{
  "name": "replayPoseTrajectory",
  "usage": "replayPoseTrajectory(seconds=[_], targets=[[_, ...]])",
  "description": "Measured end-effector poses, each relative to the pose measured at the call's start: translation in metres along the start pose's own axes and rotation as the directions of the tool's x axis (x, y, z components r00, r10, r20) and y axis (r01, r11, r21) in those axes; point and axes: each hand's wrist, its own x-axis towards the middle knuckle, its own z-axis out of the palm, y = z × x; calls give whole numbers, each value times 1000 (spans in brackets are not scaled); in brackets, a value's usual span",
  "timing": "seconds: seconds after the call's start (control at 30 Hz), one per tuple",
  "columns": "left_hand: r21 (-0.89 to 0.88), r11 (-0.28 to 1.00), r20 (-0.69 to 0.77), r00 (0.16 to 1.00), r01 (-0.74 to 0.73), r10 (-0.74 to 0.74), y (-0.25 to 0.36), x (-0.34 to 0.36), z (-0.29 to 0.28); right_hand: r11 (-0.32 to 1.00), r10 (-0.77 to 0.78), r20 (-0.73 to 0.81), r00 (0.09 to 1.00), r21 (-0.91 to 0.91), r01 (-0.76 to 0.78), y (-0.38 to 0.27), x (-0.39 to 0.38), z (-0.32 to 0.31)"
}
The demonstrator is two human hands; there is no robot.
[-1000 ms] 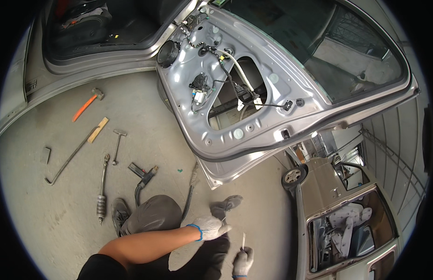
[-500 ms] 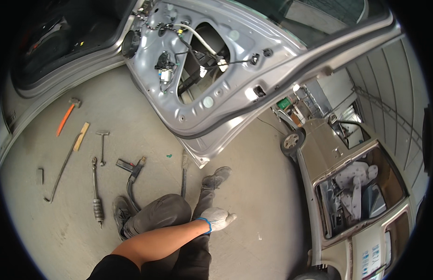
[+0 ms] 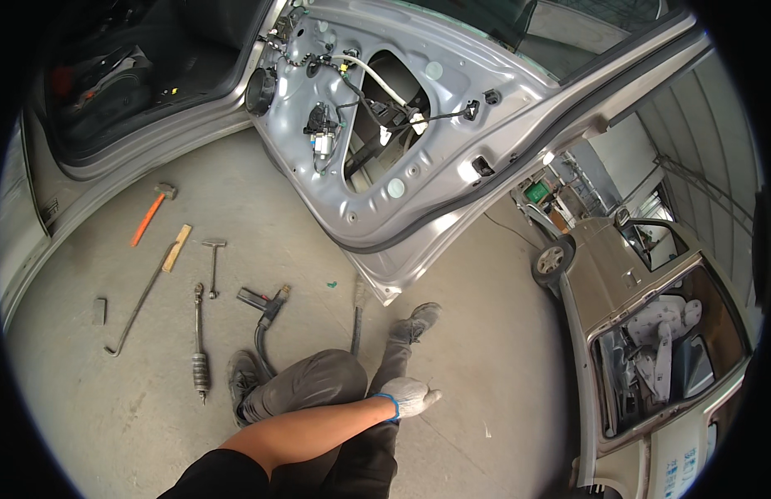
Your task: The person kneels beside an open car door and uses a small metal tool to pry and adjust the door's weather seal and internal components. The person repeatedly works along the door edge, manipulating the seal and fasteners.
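My left hand (image 3: 410,398), in a white knit glove with a blue cuff, reaches across in front of my bent knee. Its fingers look curled in, one digit pointing right, and nothing shows in its grasp. My right hand is out of sight. Left of my boot lies a black pistol-shaped tool (image 3: 266,306) on a thick cable. Farther left are a slide hammer (image 3: 200,343), a T-handled tool (image 3: 214,267), a hooked metal bar (image 3: 141,301), a wooden block (image 3: 177,248), an orange-handled hammer (image 3: 152,214) and a small grey block (image 3: 99,312).
A stripped silver car door (image 3: 377,218) hangs open ahead, its wiring and window motor exposed. The car's sill (image 3: 136,160) curves along the upper left. Another black cable (image 3: 357,327) runs on the floor beyond my knee. A tan vehicle (image 3: 618,274) stands at the right.
The view has swung slightly left, so the door, tools and vehicle all sit farther right in the picture. My left hand keeps about the same pose by my knee.
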Motion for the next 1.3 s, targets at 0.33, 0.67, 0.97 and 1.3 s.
replayPoseTrajectory(seconds=[0.33, 0.67, 0.97, 1.3], targets=[[-22, 1000, -28, 1000, 0, -1, 2, -1, -3, 997, -55, -84, 995, -62, 50, 9, 7, 6], [-38, 999, -15, 1000, -5, 5, 0, -3, -1, 993, -22, -54, 998, -121, 15, -7, 8, 4], [-6, 1000, -10, 1000, 6, -6, -2, -5, -4, 989, -79, 89, 993, 132, 67, 22, 21, -7], [-5, 1000, 25, 999, 27, -27, 3, -6, -11, 992, -67, 1, 998, -104, 67, -4, 30, -3]])
